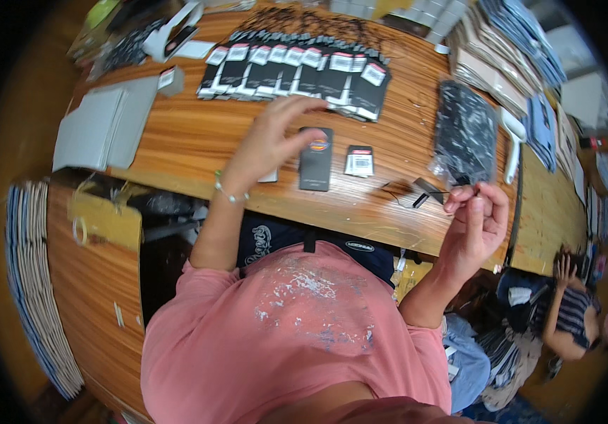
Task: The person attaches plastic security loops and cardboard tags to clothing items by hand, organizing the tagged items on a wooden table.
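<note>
Folded clothes (491, 65) upper right, grey sheets (86, 132) left

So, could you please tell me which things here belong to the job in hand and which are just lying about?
Apparently in the job:
single dark tag, near the left hand
black cord, at the right hand
rows of dark tags
small label stack

Apparently lying about:
white device at right
pale flat sheets
folded garments at upper right
</note>
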`<action>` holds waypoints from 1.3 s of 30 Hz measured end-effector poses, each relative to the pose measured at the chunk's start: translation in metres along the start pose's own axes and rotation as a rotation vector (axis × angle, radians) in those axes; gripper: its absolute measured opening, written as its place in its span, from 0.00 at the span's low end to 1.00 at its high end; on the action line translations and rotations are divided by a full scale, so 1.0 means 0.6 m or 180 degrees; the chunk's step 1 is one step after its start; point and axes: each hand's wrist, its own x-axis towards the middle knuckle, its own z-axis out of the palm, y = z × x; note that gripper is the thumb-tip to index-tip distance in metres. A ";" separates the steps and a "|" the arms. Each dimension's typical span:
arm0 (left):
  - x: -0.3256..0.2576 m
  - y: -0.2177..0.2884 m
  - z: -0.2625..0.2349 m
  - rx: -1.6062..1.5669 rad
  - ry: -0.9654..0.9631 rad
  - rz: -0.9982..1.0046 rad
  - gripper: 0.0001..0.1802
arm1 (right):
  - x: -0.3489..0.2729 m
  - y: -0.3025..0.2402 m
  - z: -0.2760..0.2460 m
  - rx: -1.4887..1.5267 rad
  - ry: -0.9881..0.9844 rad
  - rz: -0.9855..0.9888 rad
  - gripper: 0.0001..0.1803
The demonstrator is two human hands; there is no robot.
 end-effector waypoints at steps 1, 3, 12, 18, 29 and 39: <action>-0.011 -0.021 -0.025 0.0645 -0.0041 -0.0227 0.24 | 0.002 0.006 0.000 0.0020 -0.0055 -0.0015 0.09; -0.032 -0.052 -0.056 0.1326 -0.0088 -0.0630 0.25 | 0.003 0.018 0.003 0.0071 -0.0156 -0.0009 0.06; -0.054 -0.123 -0.060 0.0719 -0.0079 -0.0835 0.25 | 0.009 0.041 0.032 -0.0114 -0.0112 0.0061 0.04; -0.050 -0.067 -0.065 -0.0855 0.0233 -0.1292 0.19 | 0.009 0.036 0.037 0.0290 -0.0201 0.0261 0.05; 0.039 0.127 0.074 -0.1714 0.0503 -0.0207 0.10 | 0.003 0.034 0.063 -0.1144 -0.0037 -0.0212 0.06; 0.033 0.168 0.115 -0.1505 0.0280 0.0078 0.09 | 0.003 0.043 0.042 -0.1759 0.0233 -0.0871 0.07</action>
